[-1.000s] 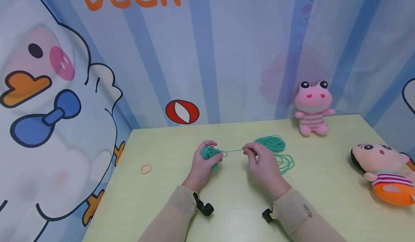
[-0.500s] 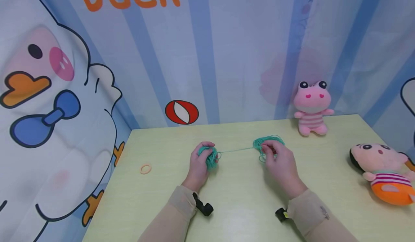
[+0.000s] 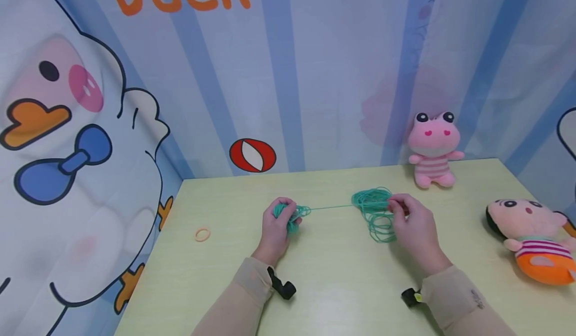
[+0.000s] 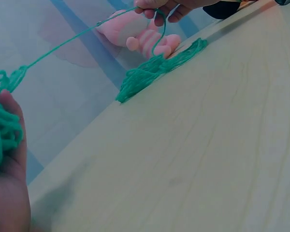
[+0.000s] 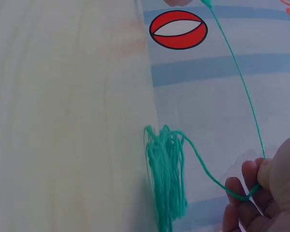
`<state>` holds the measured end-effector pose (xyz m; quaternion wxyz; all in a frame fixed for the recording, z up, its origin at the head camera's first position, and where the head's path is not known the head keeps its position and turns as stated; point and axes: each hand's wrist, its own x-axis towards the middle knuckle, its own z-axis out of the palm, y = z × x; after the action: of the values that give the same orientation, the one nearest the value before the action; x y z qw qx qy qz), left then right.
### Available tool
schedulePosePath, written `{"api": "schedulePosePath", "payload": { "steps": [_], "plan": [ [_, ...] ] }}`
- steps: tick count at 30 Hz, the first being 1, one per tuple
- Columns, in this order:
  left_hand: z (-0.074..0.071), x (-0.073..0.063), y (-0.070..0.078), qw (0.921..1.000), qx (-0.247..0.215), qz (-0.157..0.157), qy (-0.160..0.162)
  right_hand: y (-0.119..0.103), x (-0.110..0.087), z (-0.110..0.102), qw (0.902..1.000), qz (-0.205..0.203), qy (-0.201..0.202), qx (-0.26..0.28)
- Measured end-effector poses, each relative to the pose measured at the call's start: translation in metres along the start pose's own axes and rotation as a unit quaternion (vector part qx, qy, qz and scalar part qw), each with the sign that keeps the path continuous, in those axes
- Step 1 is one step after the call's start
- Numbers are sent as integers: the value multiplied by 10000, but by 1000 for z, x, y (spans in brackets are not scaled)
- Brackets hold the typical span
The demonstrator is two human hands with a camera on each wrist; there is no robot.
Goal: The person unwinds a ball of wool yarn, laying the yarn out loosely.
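Observation:
In the head view my left hand [image 3: 275, 231] grips a bundle of teal-green yarn [image 4: 4, 133], thumb across it, with a few loops sticking out to the right. From the bundle a taut strand [image 5: 238, 70] runs to my right hand [image 3: 418, 228], which pinches it between thumb and fingertips. Past those fingers the strand hangs slack and curves down into a loose pile of the same yarn [image 3: 371, 201] on the table. In the right wrist view, this slack length [image 5: 203, 166] passes across the other fingers of the right hand.
An orange ring-shaped band [image 3: 202, 234] lies on the pale wooden table [image 3: 324, 286] at left. A pink frog plush [image 3: 434, 148] sits at the back right edge, and another plush doll [image 3: 535, 243] lies at far right. A printed cloth [image 3: 333, 76] hangs behind.
My right hand has moved right, away from the left hand, lengthening the strand between them. The left hand has turned slightly with its yarn bundle and shifted a little left.

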<state>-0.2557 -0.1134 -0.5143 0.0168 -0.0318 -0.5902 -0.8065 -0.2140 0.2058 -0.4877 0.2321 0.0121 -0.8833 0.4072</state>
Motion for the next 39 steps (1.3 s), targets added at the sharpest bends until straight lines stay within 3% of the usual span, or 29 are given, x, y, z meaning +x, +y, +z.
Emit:
{"api": "schedulePosePath", "payload": {
  "steps": [8, 15, 19, 23, 26, 32, 35, 39],
  "plan": [
    [-4, 1, -3, 9993, 296, 245, 17, 22, 1, -18, 9971, 387, -465, -461],
    [-3, 3, -5, 9989, 95, 459, 83, 37, 4, -28, 9848, 1039, -1171, -755],
    [-3, 4, -5, 9990, -66, 415, 139, 42, 4, -29, 9778, 1049, -1564, -919],
    [-3, 5, -5, 9995, -131, 273, 70, 41, 4, -23, 9737, 951, -1818, -995],
    [-3, 5, -5, 9997, -81, 241, 6, 32, 3, -16, 9776, 780, -1700, -960],
    [-2, 4, -4, 9996, -118, 236, -141, -3, -2, 6, 9922, -307, -1141, -403],
    [-2, 3, -4, 9993, -135, 250, -234, -22, -6, 25, 9883, -691, -1356, -141],
    [-2, 2, -4, 9989, -177, 256, -344, -45, -10, 53, 9782, -874, -1885, -60]
  ]
}}
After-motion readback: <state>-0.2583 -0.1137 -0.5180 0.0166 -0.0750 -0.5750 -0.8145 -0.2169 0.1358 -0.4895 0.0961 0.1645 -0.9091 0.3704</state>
